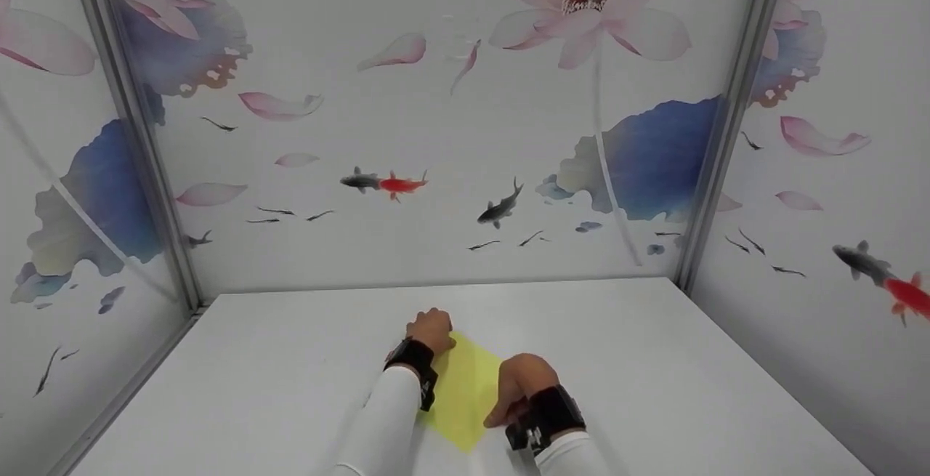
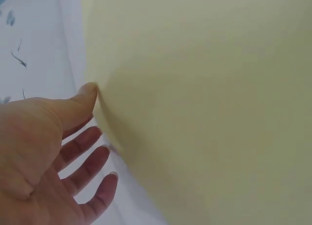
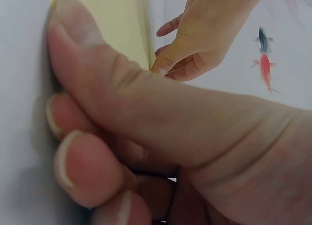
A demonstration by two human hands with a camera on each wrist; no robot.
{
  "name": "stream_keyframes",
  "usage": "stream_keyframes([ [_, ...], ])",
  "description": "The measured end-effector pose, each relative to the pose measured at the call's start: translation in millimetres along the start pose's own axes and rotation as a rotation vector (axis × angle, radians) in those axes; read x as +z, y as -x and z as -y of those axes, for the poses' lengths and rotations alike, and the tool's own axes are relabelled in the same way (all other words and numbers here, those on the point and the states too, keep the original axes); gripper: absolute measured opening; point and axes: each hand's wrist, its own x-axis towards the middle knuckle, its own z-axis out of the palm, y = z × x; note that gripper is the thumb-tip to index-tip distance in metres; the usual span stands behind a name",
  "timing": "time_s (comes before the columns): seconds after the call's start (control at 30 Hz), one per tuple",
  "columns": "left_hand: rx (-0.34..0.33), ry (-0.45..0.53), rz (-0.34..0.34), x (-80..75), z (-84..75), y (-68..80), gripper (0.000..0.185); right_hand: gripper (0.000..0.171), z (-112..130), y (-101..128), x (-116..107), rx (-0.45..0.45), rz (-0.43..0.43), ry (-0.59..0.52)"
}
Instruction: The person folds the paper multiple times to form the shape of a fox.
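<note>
A sheet of yellow paper (image 1: 463, 392) lies between the two hands on a white table, one corner pointing toward the person. My left hand (image 1: 431, 331) is at its far left edge. In the left wrist view, the thumb and index finger pinch the paper's edge, which puckers there, while the other fingers spread loosely beside it. On the right side, my right hand (image 1: 529, 381) grips the paper's edge. The right wrist view shows its thumb (image 3: 78, 35) along the edge with curled fingers below; the exact contact is partly hidden.
The white table (image 1: 290, 360) stretches around the paper. Panels printed with lotus flowers and fish (image 1: 501, 207) enclose it at the back and both sides, joined by grey metal posts (image 1: 138, 120). Black straps (image 1: 556, 414) with cameras sit on both wrists.
</note>
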Motion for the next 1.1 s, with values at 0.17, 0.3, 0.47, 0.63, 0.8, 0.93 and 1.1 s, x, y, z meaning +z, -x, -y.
stream_keyframes([
  [0.17,0.041,0.135,-0.078,21.0,16.1,-13.7,0.025,0.039,1.0,3.8,1.1,-0.013,0.014,0.003],
  [0.3,0.085,0.244,-0.195,29.7,25.0,-20.8,0.024,0.039,0.3,8.9,2.4,-0.045,-0.014,0.006],
  [0.47,0.131,0.238,-0.295,8.7,5.3,-0.7,0.004,0.039,-3.0,12.0,2.4,-0.067,-0.062,-0.007],
  [0.63,0.195,0.130,-0.359,-14.5,-19.8,45.4,0.003,0.034,-1.8,10.5,1.1,-0.038,-0.043,-0.030],
  [0.8,0.159,0.028,-0.308,-16.3,-38.9,90.6,0.005,0.032,0.6,9.4,0.1,0.047,-0.026,-0.006],
  [0.93,0.078,0.023,-0.139,-7.0,-41.4,107.1,0.008,0.035,2.8,13.5,-0.2,0.055,-0.049,0.015],
  [1.1,0.001,0.108,0.036,14.7,-23.9,97.3,0.009,0.036,5.9,22.2,-0.1,0.002,-0.092,0.023],
])
